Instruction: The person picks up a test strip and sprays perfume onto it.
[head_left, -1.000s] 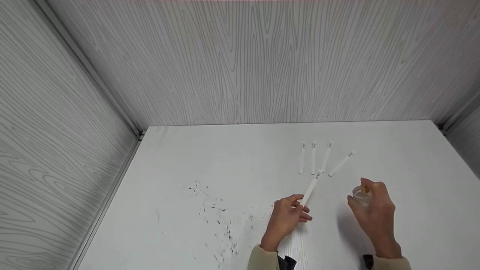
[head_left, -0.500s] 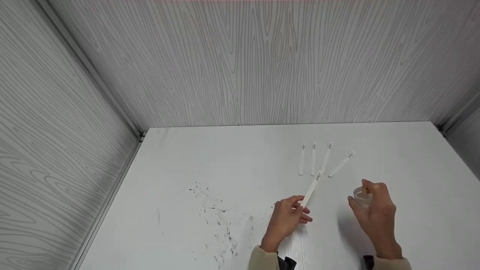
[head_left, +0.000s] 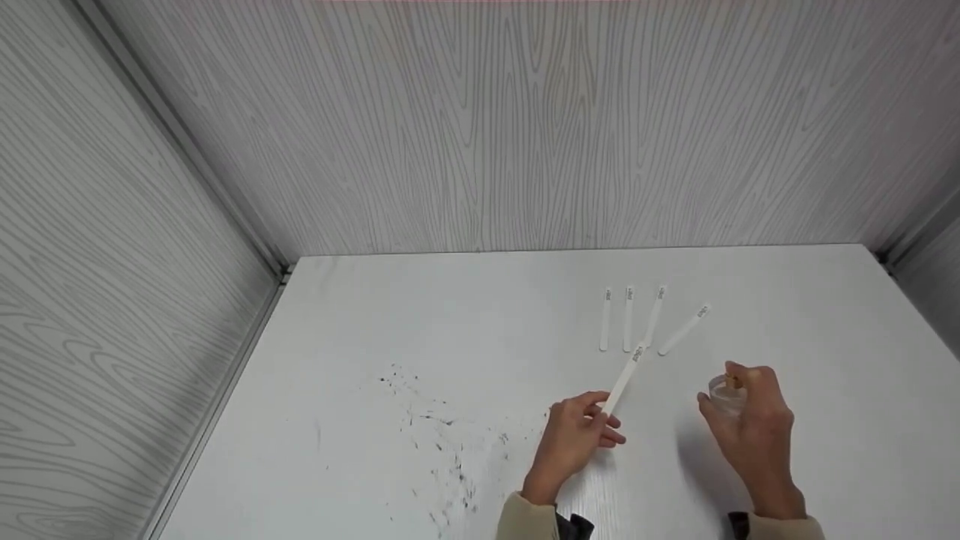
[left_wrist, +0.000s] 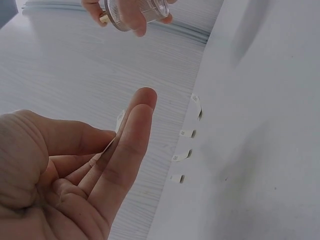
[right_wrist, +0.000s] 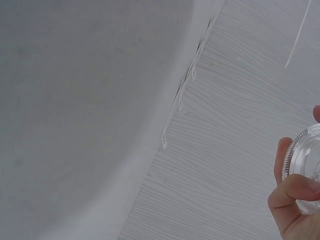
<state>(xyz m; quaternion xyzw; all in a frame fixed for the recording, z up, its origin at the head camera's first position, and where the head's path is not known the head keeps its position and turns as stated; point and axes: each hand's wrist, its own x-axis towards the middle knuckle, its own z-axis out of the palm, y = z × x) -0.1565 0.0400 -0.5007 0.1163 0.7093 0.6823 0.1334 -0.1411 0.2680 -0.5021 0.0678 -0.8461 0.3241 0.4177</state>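
My left hand [head_left: 574, 442] pinches a white paper test strip [head_left: 622, 382] near its lower end. The strip slants up and away, its printed end farthest from the fingers. Off to the right, my right hand [head_left: 757, 427] grips a small clear perfume bottle [head_left: 726, 401] above the table, with the index finger on its gold-coloured top [head_left: 731, 382]. Ribbed clear sides of the bottle [left_wrist: 150, 10] show in the left wrist view. The right wrist view cuts the bottle [right_wrist: 300, 155] off at its edge. Strip and bottle are apart.
Several similar strips [head_left: 628, 322] lie spread out on the white table [head_left: 450, 315] beyond the hands, printed ends away from me. Dark marks [head_left: 459, 472] speckle the tabletop left of the left hand. Wood-grain panels [head_left: 480, 127] stand at the back and sides.
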